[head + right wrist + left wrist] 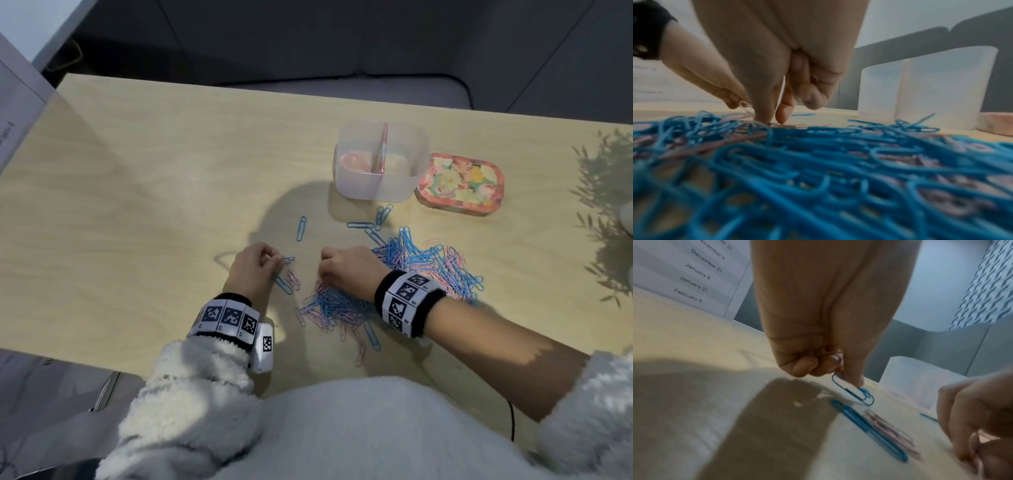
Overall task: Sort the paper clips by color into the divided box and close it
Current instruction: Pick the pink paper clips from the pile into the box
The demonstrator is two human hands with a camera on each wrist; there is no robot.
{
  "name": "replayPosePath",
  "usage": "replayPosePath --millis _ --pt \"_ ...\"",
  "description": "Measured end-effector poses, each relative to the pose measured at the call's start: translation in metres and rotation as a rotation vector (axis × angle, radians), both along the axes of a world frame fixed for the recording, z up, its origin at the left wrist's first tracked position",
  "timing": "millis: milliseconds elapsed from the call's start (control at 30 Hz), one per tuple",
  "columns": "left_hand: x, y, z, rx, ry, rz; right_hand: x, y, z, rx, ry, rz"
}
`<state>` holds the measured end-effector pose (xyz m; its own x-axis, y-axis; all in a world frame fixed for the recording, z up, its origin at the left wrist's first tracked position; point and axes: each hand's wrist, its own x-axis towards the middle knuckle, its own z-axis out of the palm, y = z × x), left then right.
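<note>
My left hand pinches one blue paper clip between thumb and forefinger, its far end low over the table; a thin pink wire shows in its curled fingers. A blue clip and pink clips lie just beneath it. My right hand has thumb and forefinger tips pinched down on a pink clip at the edge of the mixed blue and pink pile, its other fingers curled. The translucent divided box stands open behind, pink clips in its left compartment.
The floral lid lies flat to the right of the box. Stray blue clips are scattered between the box and my hands. A printed sheet stands at the table's far left. A plant's shadow falls on the table's right end.
</note>
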<state>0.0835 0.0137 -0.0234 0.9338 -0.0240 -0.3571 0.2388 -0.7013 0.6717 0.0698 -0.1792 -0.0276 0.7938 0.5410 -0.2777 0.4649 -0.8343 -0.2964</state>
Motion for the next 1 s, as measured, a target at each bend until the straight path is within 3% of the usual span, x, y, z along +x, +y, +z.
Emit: replayPosePath --millis 133,267,400,533,667,767,833,900,1000 --pt "-0.002 -0.005 -0.002 0.166 -0.072 -0.044 -0.004 -0.006 -0.002 -0.024 0.020 -0.038" --pt "-0.018 -0.010 -0.010 0.392 -0.016 -0.076 -0.004 -0.013 0.000 0.032 0.064 -0.147" --pt "-0.021 -0.022 -0.009 0.407 -0.042 -0.070 0.004 -0.031 0.002 0.445 0.195 -0.472" --pt "-0.012 -0.029 -0.012 0.344 -0.053 -0.137 0.006 -0.042 0.009 0.772 0.345 -0.680" --pt "-0.009 -0.036 -0.008 0.359 -0.068 -0.254 0.008 -0.047 0.012 1.059 0.692 -0.900" --pt "-0.009 -0.035 -0.003 0.252 -0.105 -0.269 0.011 -0.047 0.012 1.251 0.863 -0.898" --pt "-0.008 -0.031 0.001 0.036 -0.067 -0.174 0.012 -0.044 0.011 1.249 0.888 -0.904" --pt "-0.007 -0.028 0.003 -0.187 0.051 -0.073 0.014 -0.040 0.011 1.141 0.865 -0.899" --pt "-0.004 -0.025 0.005 -0.405 0.262 0.086 0.014 -0.031 0.007 0.828 0.670 -0.772"
